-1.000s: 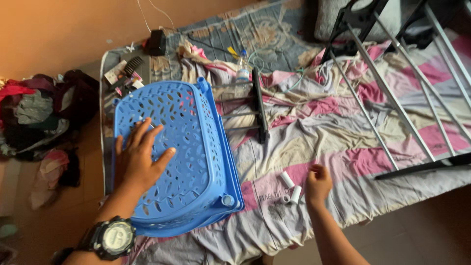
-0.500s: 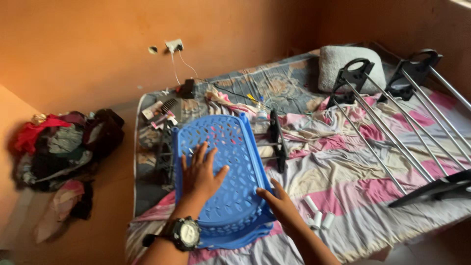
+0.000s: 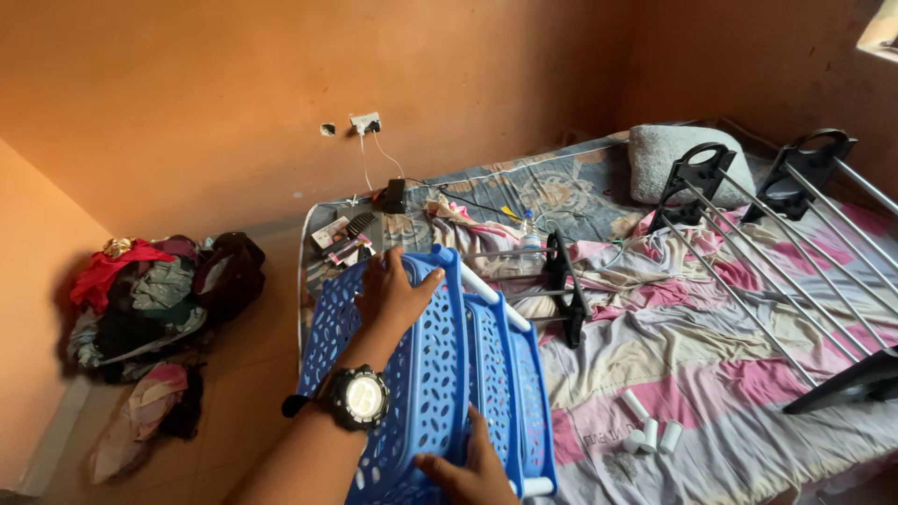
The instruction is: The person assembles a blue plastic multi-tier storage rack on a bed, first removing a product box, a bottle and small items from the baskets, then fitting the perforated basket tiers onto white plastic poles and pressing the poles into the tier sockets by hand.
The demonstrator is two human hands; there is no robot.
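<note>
The bottom edge is cutting off the blue baskets (image 3: pixel 440 393) below the right hand's fingers (image 3: pixel 440 465); the metal rack (image 3: pixel 795 271) is running off right.

The blue trays (image 3: pixel 449 374) under the left hand (image 3: pixel 393 295) are perforated plastic with a smooth, slightly glossy face. The watch (image 3: pixel 360 397) looks like matt black plastic. Right of the hands, the bedsheet (image 3: pixel 692 374) is soft matt cloth, and the rack rods (image 3: pixel 748 299) are smooth metal.
</note>
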